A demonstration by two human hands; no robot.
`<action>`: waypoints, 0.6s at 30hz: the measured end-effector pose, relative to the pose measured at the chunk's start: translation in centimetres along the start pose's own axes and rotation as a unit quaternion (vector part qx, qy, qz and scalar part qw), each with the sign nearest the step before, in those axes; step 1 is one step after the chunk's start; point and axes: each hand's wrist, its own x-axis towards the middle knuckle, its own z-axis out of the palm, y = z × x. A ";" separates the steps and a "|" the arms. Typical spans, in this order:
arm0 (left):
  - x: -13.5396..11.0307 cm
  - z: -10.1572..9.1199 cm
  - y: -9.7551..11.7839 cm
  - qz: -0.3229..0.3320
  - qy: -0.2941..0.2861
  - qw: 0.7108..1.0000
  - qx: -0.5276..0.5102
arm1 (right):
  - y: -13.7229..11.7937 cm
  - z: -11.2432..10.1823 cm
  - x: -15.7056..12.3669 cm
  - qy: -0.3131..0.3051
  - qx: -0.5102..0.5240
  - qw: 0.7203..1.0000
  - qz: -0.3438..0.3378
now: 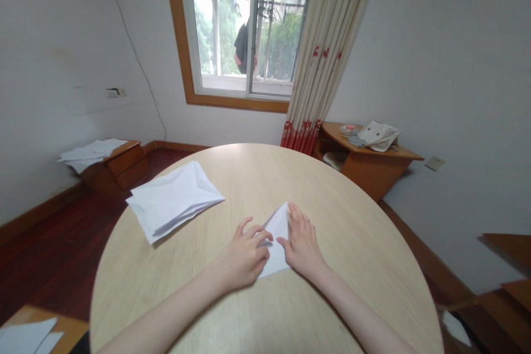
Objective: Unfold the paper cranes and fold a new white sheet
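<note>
A folded white sheet of paper [277, 257] with a pointed far end lies on the round wooden table [357, 265] between my hands. My left hand [249, 254] rests over its left edge, fingers bent and apart, the fingertips touching the paper. Along the right edge lies my right hand [302, 240], its fingers stretched toward the tip and its thumb on the paper. Neither hand lifts the sheet. Part of the left edge is hidden under my left hand.
A stack of creased white paper [174, 196] lies at the table's left. Beyond the table stand a low cabinet with papers [124, 163] on the left and a corner cabinet [373, 171] with a cloth bag [378, 136] on the right. More sheets [29, 337] are at lower left.
</note>
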 end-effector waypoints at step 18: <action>-0.1 0.2 0.2 0.033 -0.044 0.998 0.044 | 0.2 -0.6 0.2 0.002 -0.051 0.998 -0.031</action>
